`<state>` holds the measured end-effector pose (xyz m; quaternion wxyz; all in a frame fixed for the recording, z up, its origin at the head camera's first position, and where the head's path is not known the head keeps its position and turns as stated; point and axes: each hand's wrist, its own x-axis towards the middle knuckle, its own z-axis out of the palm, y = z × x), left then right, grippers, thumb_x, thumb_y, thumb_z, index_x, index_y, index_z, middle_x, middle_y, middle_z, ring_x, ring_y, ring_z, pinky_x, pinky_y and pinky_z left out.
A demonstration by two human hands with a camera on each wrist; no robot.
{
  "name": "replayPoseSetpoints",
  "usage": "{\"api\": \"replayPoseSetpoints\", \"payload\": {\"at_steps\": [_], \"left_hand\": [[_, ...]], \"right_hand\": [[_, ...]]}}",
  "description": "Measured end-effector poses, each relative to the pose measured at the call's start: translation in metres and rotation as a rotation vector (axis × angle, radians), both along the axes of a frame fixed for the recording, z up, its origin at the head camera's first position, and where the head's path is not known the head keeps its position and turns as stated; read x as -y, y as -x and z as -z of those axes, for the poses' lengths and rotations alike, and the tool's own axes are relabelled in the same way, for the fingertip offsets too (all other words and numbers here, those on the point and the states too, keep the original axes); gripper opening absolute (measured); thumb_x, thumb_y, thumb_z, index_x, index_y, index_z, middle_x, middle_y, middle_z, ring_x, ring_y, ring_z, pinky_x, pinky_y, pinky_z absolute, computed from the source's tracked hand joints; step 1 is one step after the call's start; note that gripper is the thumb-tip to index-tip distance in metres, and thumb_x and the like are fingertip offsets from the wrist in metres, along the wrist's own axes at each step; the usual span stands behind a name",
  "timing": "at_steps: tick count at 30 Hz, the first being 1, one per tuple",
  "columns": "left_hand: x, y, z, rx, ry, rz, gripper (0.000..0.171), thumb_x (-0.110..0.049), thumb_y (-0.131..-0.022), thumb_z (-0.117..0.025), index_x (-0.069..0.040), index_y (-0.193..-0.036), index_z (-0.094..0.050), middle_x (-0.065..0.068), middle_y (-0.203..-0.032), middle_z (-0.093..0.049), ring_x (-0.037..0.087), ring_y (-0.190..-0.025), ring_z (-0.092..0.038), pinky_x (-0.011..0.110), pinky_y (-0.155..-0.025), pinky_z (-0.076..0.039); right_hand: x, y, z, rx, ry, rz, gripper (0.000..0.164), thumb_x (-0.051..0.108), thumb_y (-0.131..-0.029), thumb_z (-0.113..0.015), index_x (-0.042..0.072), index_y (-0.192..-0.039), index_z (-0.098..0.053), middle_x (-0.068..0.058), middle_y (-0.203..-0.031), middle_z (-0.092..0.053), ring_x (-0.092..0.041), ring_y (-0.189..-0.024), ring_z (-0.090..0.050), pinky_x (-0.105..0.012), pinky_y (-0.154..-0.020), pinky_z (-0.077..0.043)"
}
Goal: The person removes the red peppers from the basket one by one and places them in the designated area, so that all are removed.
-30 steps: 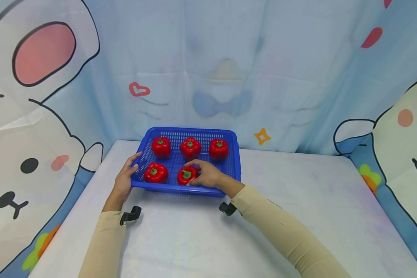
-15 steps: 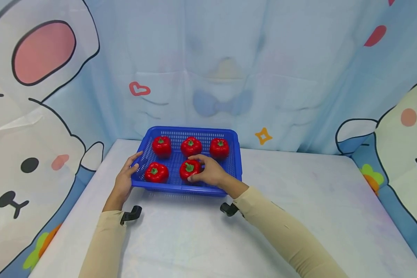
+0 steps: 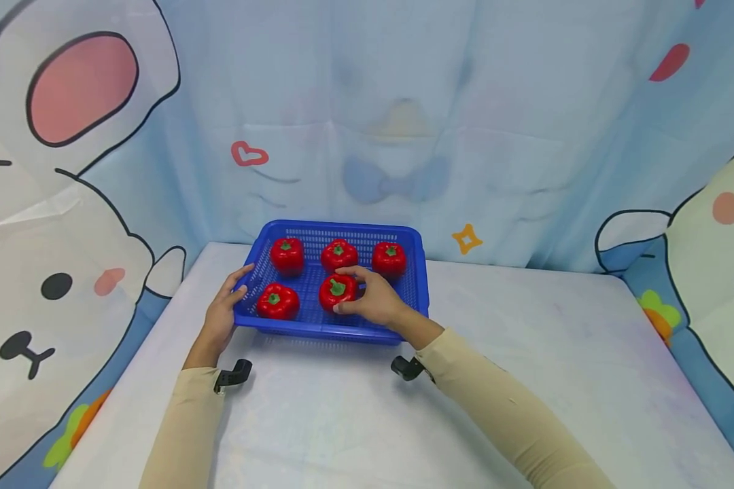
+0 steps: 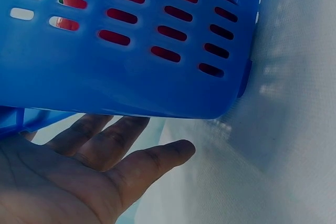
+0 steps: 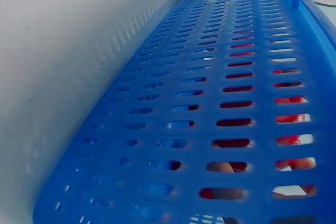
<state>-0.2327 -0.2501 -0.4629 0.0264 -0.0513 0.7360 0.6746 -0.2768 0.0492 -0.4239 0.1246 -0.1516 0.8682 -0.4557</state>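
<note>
Inside a blue plastic basket [image 3: 324,333], my right hand [image 3: 376,299] holds a red bell pepper [image 3: 335,293] between thumb and fingers, stem upward. A second red bell pepper [image 3: 278,301] sits to its left, and a row of three lies behind. At the basket's left end, my left hand [image 3: 220,316] touches the rim with its fingers extended. The left wrist view shows those fingers [image 4: 152,163] fairly straight beside the slotted basket wall [image 4: 121,72]. From the right wrist, the basket's long wall [image 5: 210,103] hides most of the hand and peppers.
The basket stands on a white-covered table [image 3: 495,394], near its back edge. Behind hangs a light blue curtain [image 3: 514,136] with cartoon prints. Black wrist cameras [image 3: 235,373] sit below both hands.
My right hand has shifted the gripped bell pepper slightly away from the basket's near wall, toward the back row. The left hand keeps its place at the rim.
</note>
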Motion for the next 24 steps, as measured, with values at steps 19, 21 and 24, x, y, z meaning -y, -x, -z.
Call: {"api": "replayPoseSetpoints", "payload": {"at_steps": [19,21,24], "left_hand": [[0.000,0.002,0.002,-0.001,-0.004,-0.005,0.046,-0.029,-0.107,-0.029,-0.040,-0.152,-0.032,0.003,-0.167,-0.008,0.036,-0.151,-0.017,0.058,-0.119,-0.022],[0.000,0.002,0.003,0.002,-0.005,-0.008,0.046,-0.029,-0.107,-0.029,-0.040,-0.152,-0.032,0.002,-0.167,-0.009,0.036,-0.151,-0.018,0.057,-0.119,-0.023],[0.000,0.002,0.002,-0.001,-0.003,-0.007,0.046,-0.029,-0.107,-0.028,-0.040,-0.152,-0.032,0.003,-0.167,-0.009,0.037,-0.151,-0.018,0.058,-0.119,-0.023]], "right_hand": [[-0.032,0.001,-0.029,0.005,0.112,-0.005,0.070,0.023,-0.079,-0.084,0.028,-0.140,-0.051,-0.008,-0.130,-0.056,-0.029,-0.119,-0.054,-0.037,-0.086,-0.057],[-0.038,0.002,-0.033,0.000,0.124,0.000,0.070,0.023,-0.079,-0.083,0.026,-0.141,-0.050,-0.009,-0.132,-0.055,-0.030,-0.121,-0.053,-0.038,-0.087,-0.057],[-0.047,0.003,-0.039,-0.007,0.139,0.010,0.070,0.021,-0.081,-0.082,0.025,-0.143,-0.049,-0.010,-0.135,-0.052,-0.030,-0.122,-0.054,-0.041,-0.090,-0.056]]}}
